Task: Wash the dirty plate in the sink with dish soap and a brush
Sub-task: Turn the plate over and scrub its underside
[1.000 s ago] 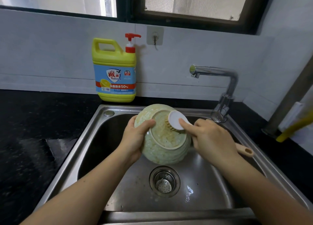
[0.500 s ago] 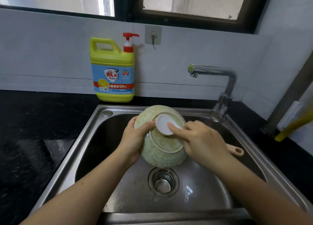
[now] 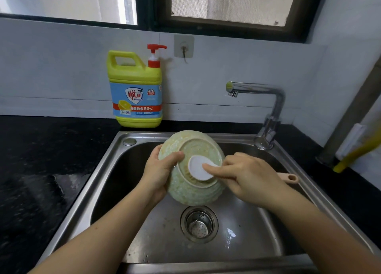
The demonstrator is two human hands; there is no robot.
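Observation:
A pale green deep plate (image 3: 191, 193) is held tilted over the steel sink (image 3: 107, 170), its underside facing me, with yellowish smears inside the foot ring. My left hand (image 3: 158, 170) grips its left rim, thumb on the underside. My right hand (image 3: 247, 176) holds a brush; the white brush head (image 3: 198, 168) presses bristles-down on the lower part of the plate's base, my forefinger on top of it. The brush's beige handle end (image 3: 289, 178) sticks out to the right behind my hand. A yellow dish soap jug (image 3: 136, 92) with a red pump stands on the counter behind the sink.
A chrome faucet (image 3: 268, 112) rises at the sink's back right corner, spout pointing left, with no water running. The drain strainer (image 3: 199, 224) lies below the plate. Black counter (image 3: 41, 160) flanks the sink, wet on the left. A yellow object (image 3: 354, 154) leans at the right wall.
The brush head has slid from the upper right of the plate's base down and left to its lower middle. My left hand has kept its grip on the rim.

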